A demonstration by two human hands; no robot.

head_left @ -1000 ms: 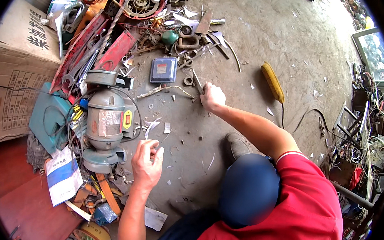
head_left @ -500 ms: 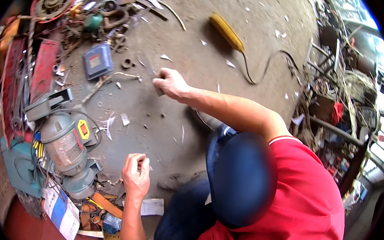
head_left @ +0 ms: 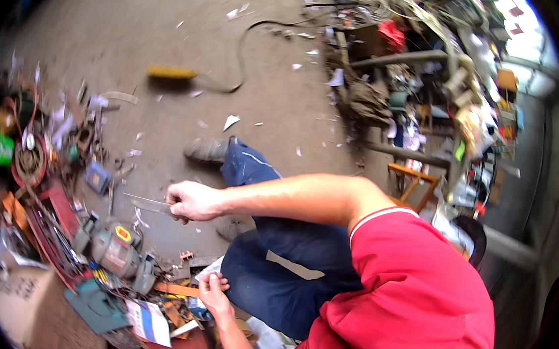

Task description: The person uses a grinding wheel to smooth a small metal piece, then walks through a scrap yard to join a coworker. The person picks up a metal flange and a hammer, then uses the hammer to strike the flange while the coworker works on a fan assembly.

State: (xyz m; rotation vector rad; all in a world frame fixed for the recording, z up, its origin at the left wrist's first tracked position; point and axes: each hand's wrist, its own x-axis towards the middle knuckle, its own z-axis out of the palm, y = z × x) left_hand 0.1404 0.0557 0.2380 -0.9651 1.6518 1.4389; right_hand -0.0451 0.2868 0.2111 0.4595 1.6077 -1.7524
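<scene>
My right hand (head_left: 192, 201), closed, grips a knife (head_left: 150, 204) by its hidden handle; the thin grey blade points left over the floor. Lower down, my left hand (head_left: 215, 292) is held beside my bent left knee. Its fingers are curled in a pinch, and whatever lies between them is too small to make out. My legs in dark blue trousers (head_left: 284, 274) are bent under my arms. Closest to the left hand are an orange strip (head_left: 176, 290) and a pale sheet of paper (head_left: 210, 268).
A grey bench grinder (head_left: 116, 253) stands left, among a blue box (head_left: 98, 177), a red metal tray (head_left: 60, 210) and a cardboard box (head_left: 35, 309). A yellow corded tool (head_left: 171, 72) lies on the floor (head_left: 173, 25). Cluttered shelving (head_left: 404, 152) stands right.
The head view has swung right, so the grinder and yellow tool sit further left and the shelving shows more. My right hand with the knife is now nearer my left hand; the blade points left.
</scene>
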